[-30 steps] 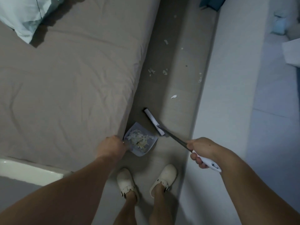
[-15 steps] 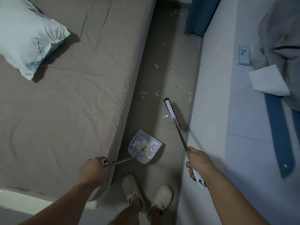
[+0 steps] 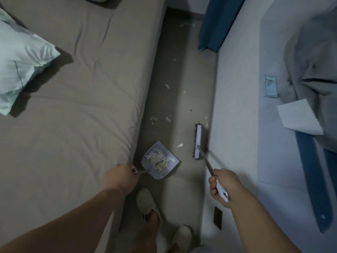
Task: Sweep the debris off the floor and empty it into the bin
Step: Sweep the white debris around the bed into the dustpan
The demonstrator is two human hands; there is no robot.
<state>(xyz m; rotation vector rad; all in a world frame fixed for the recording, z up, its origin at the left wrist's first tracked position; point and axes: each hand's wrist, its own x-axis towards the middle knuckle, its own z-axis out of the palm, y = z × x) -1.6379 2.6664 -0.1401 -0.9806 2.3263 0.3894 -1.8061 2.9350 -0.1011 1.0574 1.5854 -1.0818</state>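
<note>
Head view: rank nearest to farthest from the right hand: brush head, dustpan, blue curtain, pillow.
From the right hand, which grips the broom handle:
1. Brush head, just ahead of the hand on the floor by the right wall.
2. Dustpan, to its left on the floor, filled with debris.
3. Blue curtain, far ahead, upper right.
4. Pillow, far left on the bed.

Matt plastic dustpan (image 3: 160, 167), metal-shafted broom (image 3: 197, 141), creased cloth bedsheet (image 3: 73, 106), smooth floor (image 3: 182, 73)
</note>
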